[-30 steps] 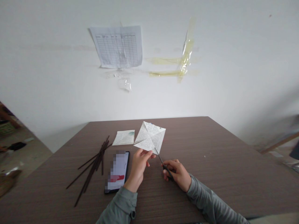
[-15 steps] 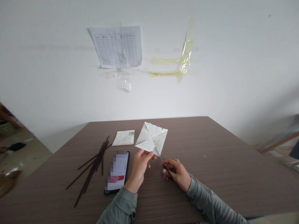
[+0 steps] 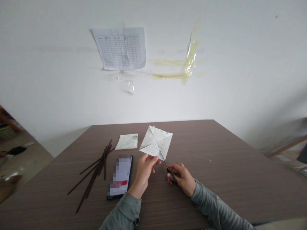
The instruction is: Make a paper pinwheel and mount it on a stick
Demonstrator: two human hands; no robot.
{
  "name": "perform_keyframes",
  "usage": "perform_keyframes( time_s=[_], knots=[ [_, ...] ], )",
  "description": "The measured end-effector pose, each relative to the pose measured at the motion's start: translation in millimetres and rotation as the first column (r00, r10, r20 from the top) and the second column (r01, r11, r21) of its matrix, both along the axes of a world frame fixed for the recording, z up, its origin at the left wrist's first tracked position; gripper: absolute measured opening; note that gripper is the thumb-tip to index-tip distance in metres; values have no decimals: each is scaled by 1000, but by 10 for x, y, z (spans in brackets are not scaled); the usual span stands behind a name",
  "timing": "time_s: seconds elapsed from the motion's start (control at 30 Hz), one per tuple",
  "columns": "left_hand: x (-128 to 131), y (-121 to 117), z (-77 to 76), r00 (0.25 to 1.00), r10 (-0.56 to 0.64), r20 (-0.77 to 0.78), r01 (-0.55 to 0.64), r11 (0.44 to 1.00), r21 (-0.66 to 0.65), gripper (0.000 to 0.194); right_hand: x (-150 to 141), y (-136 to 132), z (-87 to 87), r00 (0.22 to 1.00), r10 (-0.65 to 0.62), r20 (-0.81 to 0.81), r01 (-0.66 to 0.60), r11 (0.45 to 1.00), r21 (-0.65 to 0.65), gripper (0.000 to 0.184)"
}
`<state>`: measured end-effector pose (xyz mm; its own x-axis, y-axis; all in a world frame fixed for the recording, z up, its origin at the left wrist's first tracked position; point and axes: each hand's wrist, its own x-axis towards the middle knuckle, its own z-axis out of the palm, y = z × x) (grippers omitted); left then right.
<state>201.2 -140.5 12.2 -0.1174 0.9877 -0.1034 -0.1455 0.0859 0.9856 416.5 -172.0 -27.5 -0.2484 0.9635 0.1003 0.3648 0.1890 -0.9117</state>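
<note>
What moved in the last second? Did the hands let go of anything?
The folded paper slid a little to the right, held by the left hand. The right hand kept hold of the scissors, and nothing was let go. The phone, dark sticks and small paper stayed put.

Phone screen (image 3: 120, 176) under heavy pixelation, nothing on it legible. Handwriting on the folded paper (image 3: 155, 142) too small to read, one lower part of the sheet hidden behind the left hand (image 3: 143, 172). Handles of the scissors (image 3: 170, 172) mostly buried in the right hand (image 3: 181, 179). Entries on the printed grid sheet (image 3: 119, 48) too small to read. Blurred floor clutter (image 3: 7, 188) beyond the table's left edge, cut off by the picture's left side. Left sleeve (image 3: 123, 214) and right sleeve (image 3: 216, 207) cut off at the bottom.
</note>
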Motion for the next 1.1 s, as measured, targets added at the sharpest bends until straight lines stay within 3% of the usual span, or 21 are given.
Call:
perform_keyframes(
  time_s=[1.1],
  knots=[
    [-9, 10, -21, 1000, -4, 4, 4, 1000, 4, 27, -20, -9, 45, 1000, -4, -20, 4, 1000, -12, 67]
  ],
)
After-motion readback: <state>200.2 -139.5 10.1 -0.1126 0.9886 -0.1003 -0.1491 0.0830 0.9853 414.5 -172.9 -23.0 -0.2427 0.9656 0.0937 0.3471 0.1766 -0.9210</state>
